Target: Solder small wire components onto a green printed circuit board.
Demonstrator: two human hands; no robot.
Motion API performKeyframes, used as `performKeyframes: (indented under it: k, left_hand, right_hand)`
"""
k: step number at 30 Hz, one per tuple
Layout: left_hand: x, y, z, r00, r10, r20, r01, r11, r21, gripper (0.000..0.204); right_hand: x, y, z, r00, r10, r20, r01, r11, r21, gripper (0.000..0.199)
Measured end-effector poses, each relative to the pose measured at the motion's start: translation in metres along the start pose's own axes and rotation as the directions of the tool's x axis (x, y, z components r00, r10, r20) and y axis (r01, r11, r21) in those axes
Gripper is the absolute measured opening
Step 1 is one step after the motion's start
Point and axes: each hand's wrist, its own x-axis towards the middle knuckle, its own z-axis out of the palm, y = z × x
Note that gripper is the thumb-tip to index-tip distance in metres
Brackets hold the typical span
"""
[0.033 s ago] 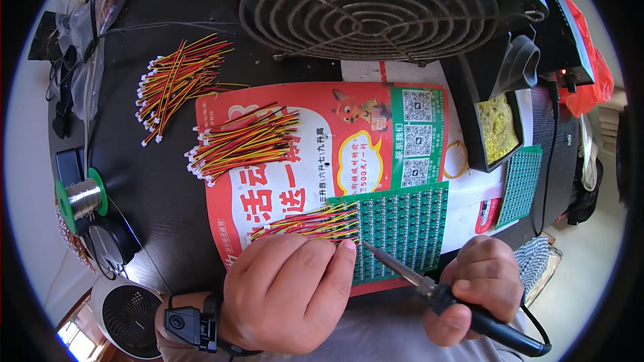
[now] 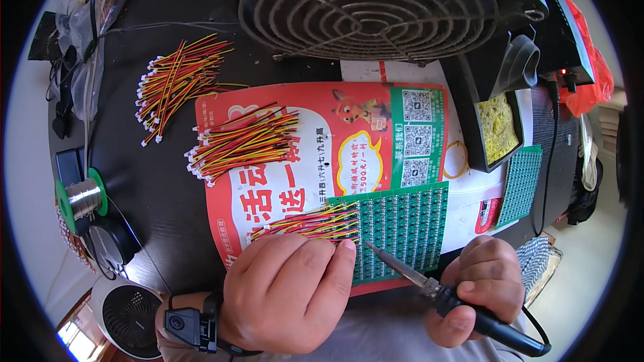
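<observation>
A green circuit board panel [image 2: 406, 228] lies on a red printed sheet, with a row of red, black and yellow wires [image 2: 312, 220] reaching onto its left part. My left hand [image 2: 288, 295] is closed over the board's near left corner. Its fingertips press together at the wire ends, apparently on a wire that they mostly hide. In my right hand [image 2: 486, 281] is a soldering iron [image 2: 404, 269], gripped by its black handle. The iron's tip points up and left over the board, just right of my left fingertips; whether it touches the board I cannot tell.
Two bundles of wires with white connectors [image 2: 181, 80] [image 2: 245, 144] lie farther back. A solder spool [image 2: 86, 201] stands at left. A metal fan grille [image 2: 369, 23] spans the back. At right are a black tray [image 2: 475, 137] with yellow sponge [image 2: 498, 127] and another green board [image 2: 520, 184].
The soldering iron's tip has shifted very slightly to the right, away from my left fingertips. My left hand and the board look unmoved.
</observation>
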Motion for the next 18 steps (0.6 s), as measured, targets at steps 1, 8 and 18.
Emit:
performKeyframes:
  k: [1, 8, 18]
  left_hand:
    - [0.0, 0.0, 0.0, 1.0, -0.004, 0.002, 0.004, 1.0, 0.002, 0.029]
    - [-0.001, 0.002, -0.001, 0.999, -0.024, -0.034, 0.024, 1.0, -0.016, 0.028]
    - [-0.012, 0.0, 0.0, 0.998, -0.036, -0.061, 0.034, 0.999, -0.043, 0.029]
  right_hand:
    - [0.0, 0.0, 0.002, 0.999, -0.005, -0.031, 0.004, 1.0, -0.007, 0.027]
    - [0.005, -0.002, -0.005, 0.996, 0.033, 0.085, -0.034, 0.999, 0.009, 0.028]
    - [0.005, -0.004, -0.004, 0.994, 0.037, 0.103, -0.037, 0.999, -0.002, 0.027]
